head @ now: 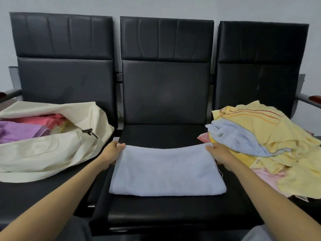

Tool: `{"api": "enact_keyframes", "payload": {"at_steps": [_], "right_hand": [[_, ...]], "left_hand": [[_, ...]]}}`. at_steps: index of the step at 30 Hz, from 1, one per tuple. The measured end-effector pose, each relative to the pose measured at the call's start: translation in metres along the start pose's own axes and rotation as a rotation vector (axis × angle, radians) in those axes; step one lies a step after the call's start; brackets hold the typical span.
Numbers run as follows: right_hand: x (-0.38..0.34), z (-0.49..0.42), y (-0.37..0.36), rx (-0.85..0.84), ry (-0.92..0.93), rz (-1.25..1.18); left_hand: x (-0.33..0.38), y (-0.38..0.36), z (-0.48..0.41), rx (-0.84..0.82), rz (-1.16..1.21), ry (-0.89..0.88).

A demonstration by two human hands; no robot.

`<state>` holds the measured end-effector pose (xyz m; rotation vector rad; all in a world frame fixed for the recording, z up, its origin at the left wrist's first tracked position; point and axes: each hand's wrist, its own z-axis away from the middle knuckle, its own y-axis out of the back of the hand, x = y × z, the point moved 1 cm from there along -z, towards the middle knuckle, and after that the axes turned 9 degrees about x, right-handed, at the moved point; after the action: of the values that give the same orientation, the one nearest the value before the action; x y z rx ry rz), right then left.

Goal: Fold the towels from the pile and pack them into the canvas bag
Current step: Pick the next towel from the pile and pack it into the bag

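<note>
Black seat (156, 211): pale blue towel (166, 173) folded flat, hands (111, 153) pinching far corners.

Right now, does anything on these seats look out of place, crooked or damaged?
Nothing serious. A thin loose thread seems to hang from the right edge of the pale blue towel, near the right hand; otherwise it lies flat and even.
</note>
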<state>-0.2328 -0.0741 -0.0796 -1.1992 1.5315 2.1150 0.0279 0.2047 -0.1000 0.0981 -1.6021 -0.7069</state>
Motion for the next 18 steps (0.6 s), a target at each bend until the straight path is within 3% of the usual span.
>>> {"api": "enact_keyframes", "payload": {"at_steps": [5,10,11,13,14,15,16,18], "right_hand": [[0.002,-0.009,-0.022,-0.069,-0.027,0.088],[0.009,-0.018,-0.03,0.015,0.015,0.124],[0.008,-0.018,-0.03,0.012,0.018,0.139],[0.007,-0.016,-0.03,-0.014,0.025,0.176],[0.007,-0.015,-0.03,-0.013,0.036,0.185],[0.007,-0.016,-0.03,-0.001,0.056,0.183],[0.007,-0.017,-0.028,0.018,0.101,0.173],[0.002,-0.012,-0.022,-0.023,0.216,0.113]], "left_hand": [[-0.022,-0.014,-0.016,0.07,-0.133,0.022],[-0.024,-0.025,-0.017,0.111,-0.276,-0.06],[-0.019,-0.025,-0.013,0.137,-0.401,-0.112],[-0.014,-0.034,-0.009,0.261,-0.739,-0.402],[-0.01,-0.041,-0.005,0.279,-0.8,-0.536],[-0.004,-0.052,0.001,0.287,-0.8,-0.679],[0.006,-0.066,0.014,0.187,-0.7,-0.703],[0.03,-0.099,0.047,-0.036,-0.44,-0.617]]}}
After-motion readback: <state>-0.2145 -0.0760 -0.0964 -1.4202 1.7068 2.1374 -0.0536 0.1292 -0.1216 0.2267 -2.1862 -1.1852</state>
